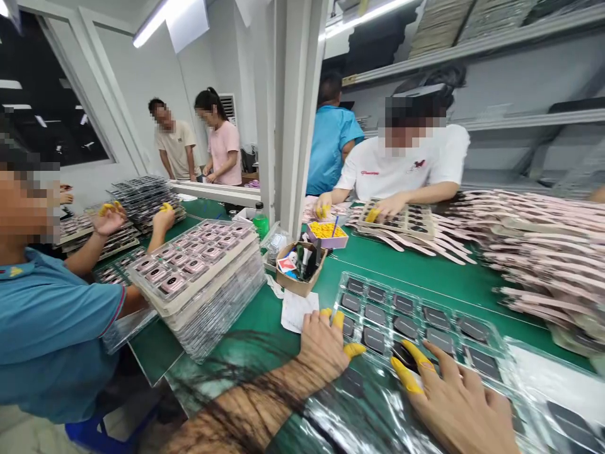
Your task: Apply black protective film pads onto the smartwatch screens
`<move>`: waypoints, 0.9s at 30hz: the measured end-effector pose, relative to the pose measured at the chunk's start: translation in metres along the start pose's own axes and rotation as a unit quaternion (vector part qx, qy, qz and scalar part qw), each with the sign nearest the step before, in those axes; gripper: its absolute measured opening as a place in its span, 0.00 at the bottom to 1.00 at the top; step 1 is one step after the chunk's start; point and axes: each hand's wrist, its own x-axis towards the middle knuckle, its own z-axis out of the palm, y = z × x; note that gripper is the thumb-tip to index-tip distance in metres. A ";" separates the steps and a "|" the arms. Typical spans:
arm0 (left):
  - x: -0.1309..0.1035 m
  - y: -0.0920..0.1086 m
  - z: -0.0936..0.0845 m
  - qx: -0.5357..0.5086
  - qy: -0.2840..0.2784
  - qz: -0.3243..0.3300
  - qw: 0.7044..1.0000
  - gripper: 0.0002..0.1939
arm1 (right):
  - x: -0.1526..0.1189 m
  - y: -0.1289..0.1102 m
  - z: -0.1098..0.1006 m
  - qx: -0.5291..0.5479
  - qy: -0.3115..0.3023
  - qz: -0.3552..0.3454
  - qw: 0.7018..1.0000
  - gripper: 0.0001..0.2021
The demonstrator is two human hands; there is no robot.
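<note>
Blue cloth covers a co-worker [61,340] on the left, whose arms reach over stacked goods on the bench [359,258]. Just right of that person stands a tall pile of clear trays [227,302], its top layer filled with pink-framed pieces [172,282]. Next come a carton of small tools [295,285] and, under its near side, a paper sheet [293,312]; beyond the carton is a box of yellow finger covers [327,231].

The left hand [324,347] lies at the near left edge of a clear compartment tray [447,302], its covered fingertips and thumb apart; whether it grips the rim, I cannot tell. The tray sits on the bench in front of the person, with dark squares [375,339] in its compartments. The right hand [460,403] is over the tray's near side, covered thumb and forefinger set narrowly about a glossy black piece [407,356], the bare fingers spread. Whether they pinch it or only touch it is unclear.

The step in hand looks like handling that one piece at its compartment. A sound next move would call for a light hold on its edges, with the left hand steadying the thin tray. Far right, pink strips [543,233] are heaped.
</note>
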 end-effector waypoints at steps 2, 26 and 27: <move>-0.001 -0.002 -0.001 -0.009 0.004 0.014 1.000 0.41 | -0.004 -0.007 -0.005 0.010 0.010 -0.001 1.000 0.22; 0.079 0.053 -0.025 0.150 -0.003 0.174 0.973 0.13 | -0.007 -0.016 -0.043 0.058 -0.027 -0.068 0.996 0.18; 0.089 0.057 -0.026 0.151 -0.006 0.164 0.975 0.13 | -0.006 -0.016 -0.042 0.057 -0.031 -0.074 0.995 0.18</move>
